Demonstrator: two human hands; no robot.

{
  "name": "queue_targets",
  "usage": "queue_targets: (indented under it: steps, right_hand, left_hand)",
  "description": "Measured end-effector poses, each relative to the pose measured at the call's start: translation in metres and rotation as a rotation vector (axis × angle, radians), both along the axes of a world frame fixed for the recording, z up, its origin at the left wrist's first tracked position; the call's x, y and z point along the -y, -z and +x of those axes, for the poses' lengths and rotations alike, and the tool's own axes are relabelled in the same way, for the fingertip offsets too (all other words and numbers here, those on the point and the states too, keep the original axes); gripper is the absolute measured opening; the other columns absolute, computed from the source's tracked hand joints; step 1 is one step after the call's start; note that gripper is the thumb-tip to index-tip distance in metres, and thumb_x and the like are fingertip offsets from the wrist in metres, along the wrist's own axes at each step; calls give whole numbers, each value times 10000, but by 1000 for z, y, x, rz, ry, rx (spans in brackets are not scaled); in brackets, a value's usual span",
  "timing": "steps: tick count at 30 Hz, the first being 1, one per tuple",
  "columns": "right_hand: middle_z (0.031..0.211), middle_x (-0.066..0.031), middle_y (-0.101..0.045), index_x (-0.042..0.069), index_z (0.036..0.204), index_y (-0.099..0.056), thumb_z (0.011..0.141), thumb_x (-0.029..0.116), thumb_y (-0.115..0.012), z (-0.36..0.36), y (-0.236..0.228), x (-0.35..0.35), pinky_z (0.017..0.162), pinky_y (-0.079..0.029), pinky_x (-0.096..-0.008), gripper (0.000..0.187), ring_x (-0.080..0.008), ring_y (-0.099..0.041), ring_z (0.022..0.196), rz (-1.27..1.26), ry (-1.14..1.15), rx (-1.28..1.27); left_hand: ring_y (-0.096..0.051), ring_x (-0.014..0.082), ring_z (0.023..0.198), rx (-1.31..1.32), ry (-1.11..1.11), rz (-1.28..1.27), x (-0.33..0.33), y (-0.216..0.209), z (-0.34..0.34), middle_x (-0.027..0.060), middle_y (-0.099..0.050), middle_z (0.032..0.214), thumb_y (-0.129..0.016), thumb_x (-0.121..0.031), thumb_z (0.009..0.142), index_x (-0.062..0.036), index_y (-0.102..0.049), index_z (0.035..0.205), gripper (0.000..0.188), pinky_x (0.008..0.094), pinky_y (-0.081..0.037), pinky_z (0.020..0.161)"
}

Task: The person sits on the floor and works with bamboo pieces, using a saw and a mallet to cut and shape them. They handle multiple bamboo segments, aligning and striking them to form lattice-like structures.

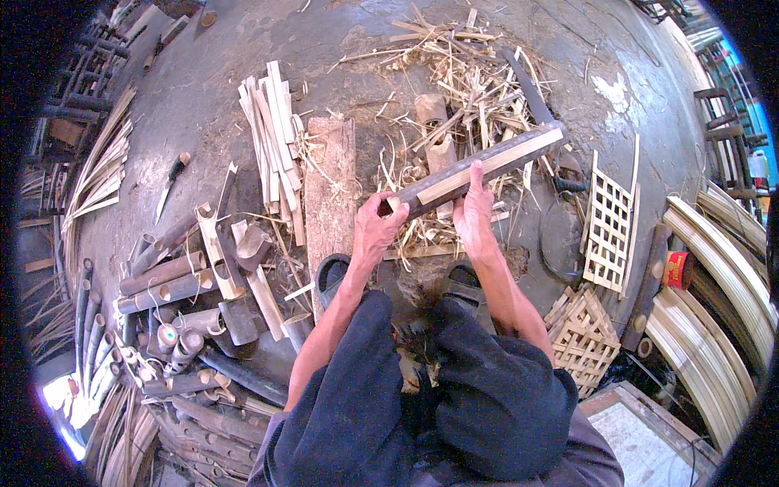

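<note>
Both my hands hold a dark bamboo piece (531, 140) slantwise above the floor, its right end higher in the picture. A pale flat bamboo strip (495, 165) lies along its upper face. My left hand (378, 230) is closed round the near left end. My right hand (473, 213) grips from below near the middle, its thumb pressed on the pale strip; its other fingers are mostly hidden. Beneath the piece are a short cut bamboo tube (442, 156) and a heap of shavings (479, 89).
A rough wooden plank (331, 154) and pale strips (272, 138) lie left of centre. Farther left are a knife (172, 185) and several bamboo tubes (166, 286). A saw (527, 88), woven lattices (610, 231), and bundled long strips (702, 341) lie to the right.
</note>
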State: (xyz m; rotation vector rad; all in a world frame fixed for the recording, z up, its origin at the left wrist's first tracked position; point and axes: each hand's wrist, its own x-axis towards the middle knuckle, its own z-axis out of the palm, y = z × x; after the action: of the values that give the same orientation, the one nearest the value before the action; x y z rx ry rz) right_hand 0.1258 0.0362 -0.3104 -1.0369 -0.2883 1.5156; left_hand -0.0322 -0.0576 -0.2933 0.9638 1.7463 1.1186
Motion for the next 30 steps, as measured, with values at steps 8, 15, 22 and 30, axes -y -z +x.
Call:
queue_targets:
  steps: [8,15,22,30]
  right_hand:
    - [1173,-68,-517,88,1342,-349,868,337,-679,7,13,-3,919,-465,-411,629,-232,-544,1049,-40,-33,-37]
    - [1177,-69,-511,81,1332,-359,854,379,-685,8,12,-2,945,-449,-411,651,-229,-532,1068,-16,-77,-32]
    - [1181,-65,-511,69,1304,-387,857,399,-676,8,18,-1,946,-441,-397,625,-215,-524,1073,-32,-80,-26]
    - [1060,-68,-563,26,1172,-479,901,381,-622,10,14,-2,865,-470,-374,469,-194,-558,962,-134,-19,34]
  left_hand:
    - [-617,136,783,25,15,5,1,-10,1,88,-668,876,-676,-236,792,41,-615,1108,425,276,-501,725]
    - [-616,149,811,69,4,-13,1,-5,0,99,-665,902,-670,-227,783,42,-614,1114,430,289,-495,750]
    - [-625,174,834,24,13,-4,3,2,-1,116,-669,919,-675,-241,778,24,-621,1115,432,304,-493,776]
    - [-643,189,841,-54,68,44,-11,4,-2,137,-680,924,-681,-246,769,13,-634,1097,421,314,-498,781]
